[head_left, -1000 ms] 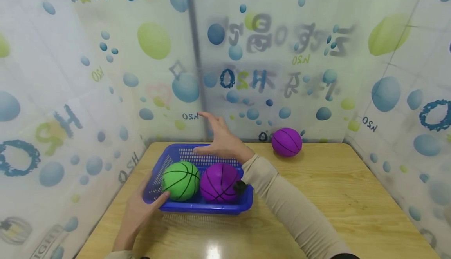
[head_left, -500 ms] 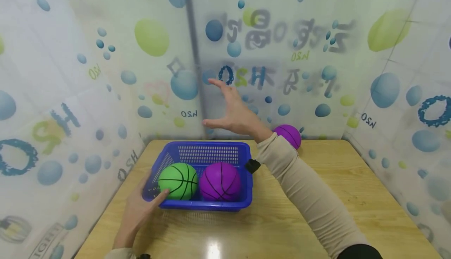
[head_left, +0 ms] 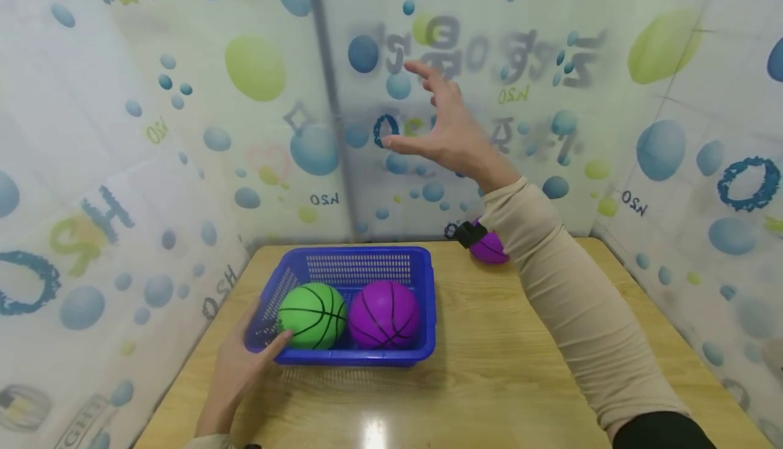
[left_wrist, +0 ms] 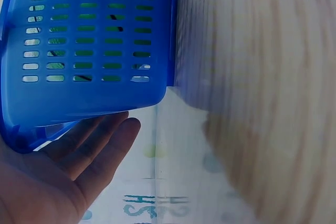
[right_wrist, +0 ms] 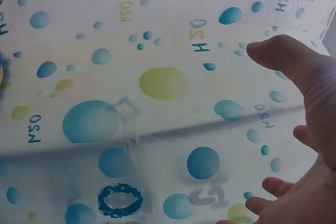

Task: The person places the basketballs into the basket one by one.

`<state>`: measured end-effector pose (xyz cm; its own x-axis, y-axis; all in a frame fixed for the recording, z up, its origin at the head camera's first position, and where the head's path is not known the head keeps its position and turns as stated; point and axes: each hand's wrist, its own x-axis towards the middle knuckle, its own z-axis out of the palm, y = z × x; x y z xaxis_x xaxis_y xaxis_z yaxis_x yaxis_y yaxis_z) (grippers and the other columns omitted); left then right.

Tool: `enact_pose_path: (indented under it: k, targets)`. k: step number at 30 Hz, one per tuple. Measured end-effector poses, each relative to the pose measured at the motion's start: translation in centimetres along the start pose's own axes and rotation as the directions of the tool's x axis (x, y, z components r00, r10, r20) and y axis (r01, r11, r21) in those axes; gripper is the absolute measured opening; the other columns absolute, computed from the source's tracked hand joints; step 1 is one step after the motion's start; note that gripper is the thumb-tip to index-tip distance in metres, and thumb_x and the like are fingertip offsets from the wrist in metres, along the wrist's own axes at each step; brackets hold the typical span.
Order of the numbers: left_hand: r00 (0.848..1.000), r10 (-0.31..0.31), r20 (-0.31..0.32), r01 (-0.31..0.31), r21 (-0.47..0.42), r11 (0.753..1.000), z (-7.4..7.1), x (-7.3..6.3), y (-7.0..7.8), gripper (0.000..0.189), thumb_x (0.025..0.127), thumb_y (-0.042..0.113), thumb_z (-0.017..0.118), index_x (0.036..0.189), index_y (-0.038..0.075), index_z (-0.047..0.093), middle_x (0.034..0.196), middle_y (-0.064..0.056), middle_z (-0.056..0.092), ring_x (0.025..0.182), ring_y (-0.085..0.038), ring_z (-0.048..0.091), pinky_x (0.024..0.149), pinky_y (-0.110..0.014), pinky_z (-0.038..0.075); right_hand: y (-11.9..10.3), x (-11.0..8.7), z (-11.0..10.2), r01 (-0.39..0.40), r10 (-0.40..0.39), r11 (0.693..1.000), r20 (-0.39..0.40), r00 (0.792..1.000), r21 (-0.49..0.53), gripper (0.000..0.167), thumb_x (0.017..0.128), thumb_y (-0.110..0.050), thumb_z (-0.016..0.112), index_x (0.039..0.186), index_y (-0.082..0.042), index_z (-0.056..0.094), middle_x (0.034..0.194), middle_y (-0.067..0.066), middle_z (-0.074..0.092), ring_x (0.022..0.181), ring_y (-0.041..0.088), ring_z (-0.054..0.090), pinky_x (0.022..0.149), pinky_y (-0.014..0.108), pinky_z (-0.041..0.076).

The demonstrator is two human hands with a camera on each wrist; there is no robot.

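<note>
A blue plastic basket (head_left: 426, 303) with slotted walls stands on the table in the head view. In it a green mini basketball (head_left: 315, 313) and a purple one (head_left: 385, 314) sit side by side. My left hand (head_left: 235, 361) grips the basket's left end, thumb over the rim by the green ball. In the left wrist view its fingers (left_wrist: 107, 156) lie along the outside of the basket (left_wrist: 84, 95). High above the table, my right hand (head_left: 455, 130) is spread in the air and holds nothing. Only the patterned curtain lies beyond its fingers in the right wrist view.
A second purple ball (head_left: 489, 248) lies at the table's back edge, partly hidden by my right sleeve (head_left: 569, 286) and a black clip (head_left: 471, 234). Curtains (head_left: 257, 136) with bubble prints enclose the wooden table (head_left: 501, 354) at the back and both sides.
My right hand has risen from above the basket, up and to the right, its fingers spread throughout. The left hand and the basket have stayed nearly where they were.
</note>
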<state>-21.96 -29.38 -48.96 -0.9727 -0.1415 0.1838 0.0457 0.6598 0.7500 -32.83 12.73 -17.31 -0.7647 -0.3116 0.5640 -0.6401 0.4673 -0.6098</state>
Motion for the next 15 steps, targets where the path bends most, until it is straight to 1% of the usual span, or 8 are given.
enact_pose_path:
  k: [2, 4, 8, 12, 15]
  targets:
    - [1.000, 0.004, -0.007, -0.004, 0.001, 1.000, 0.0, 0.0, 0.0, 0.107, 0.096, 0.057, 0.084, 0.180, 0.033, 0.021, 0.182, -0.020, 0.027, 0.164, -0.057, 0.027, 0.127, -0.083, 0.022, 0.0, 0.1, -1.2, -0.020, 0.020, 1.000, -0.034, 0.999, 0.016, 0.112, 0.089, -0.042, 0.095, 0.177, -0.039, 0.025, 0.183, 0.007, 0.020, 0.167, 0.027, 0.028, 0.135, 0.051, 0.035]
    - [1.000, 0.004, -0.009, -0.004, -0.002, 1.000, 0.1, 0.0, -0.1, 0.107, 0.096, 0.057, 0.084, 0.179, 0.033, 0.022, 0.182, -0.019, 0.027, 0.164, -0.057, 0.027, 0.127, -0.084, 0.022, 0.0, 0.2, -2.6, -0.040, 0.043, 0.998, -0.071, 0.997, 0.037, 0.111, 0.089, -0.042, 0.094, 0.176, -0.040, 0.025, 0.183, 0.005, 0.020, 0.166, 0.030, 0.029, 0.134, 0.053, 0.035]
    - [1.000, 0.005, -0.006, -0.005, -0.002, 1.000, 0.2, 0.1, -0.1, 0.107, 0.096, 0.058, 0.084, 0.179, 0.033, 0.021, 0.182, -0.019, 0.027, 0.164, -0.057, 0.027, 0.127, -0.084, 0.022, 0.2, 0.4, -5.2, -0.088, 0.103, 0.990, -0.133, 0.986, 0.113, 0.107, 0.092, -0.041, 0.091, 0.176, -0.042, 0.024, 0.184, 0.004, 0.019, 0.167, 0.029, 0.027, 0.135, 0.054, 0.034]
    - [1.000, 0.006, -0.005, -0.006, -0.009, 1.000, 0.1, 0.1, -0.1, 0.106, 0.096, 0.056, 0.084, 0.179, 0.032, 0.022, 0.182, -0.019, 0.027, 0.165, -0.056, 0.026, 0.128, -0.082, 0.021, 1.0, 0.6, -7.5, -0.159, 0.193, 0.966, -0.160, 0.968, 0.204, 0.103, 0.095, -0.037, 0.088, 0.176, -0.042, 0.023, 0.184, 0.006, 0.016, 0.169, 0.028, 0.023, 0.137, 0.052, 0.032]
    - [1.000, 0.005, -0.002, -0.005, -0.012, 1.000, 0.1, 0.1, -0.1, 0.106, 0.096, 0.056, 0.084, 0.179, 0.033, 0.022, 0.182, -0.019, 0.027, 0.165, -0.056, 0.026, 0.128, -0.083, 0.021, 2.3, 0.7, -8.8, -0.219, 0.270, 0.937, -0.165, 0.949, 0.271, 0.102, 0.097, -0.035, 0.086, 0.176, -0.043, 0.022, 0.185, 0.007, 0.015, 0.167, 0.030, 0.025, 0.136, 0.055, 0.033]
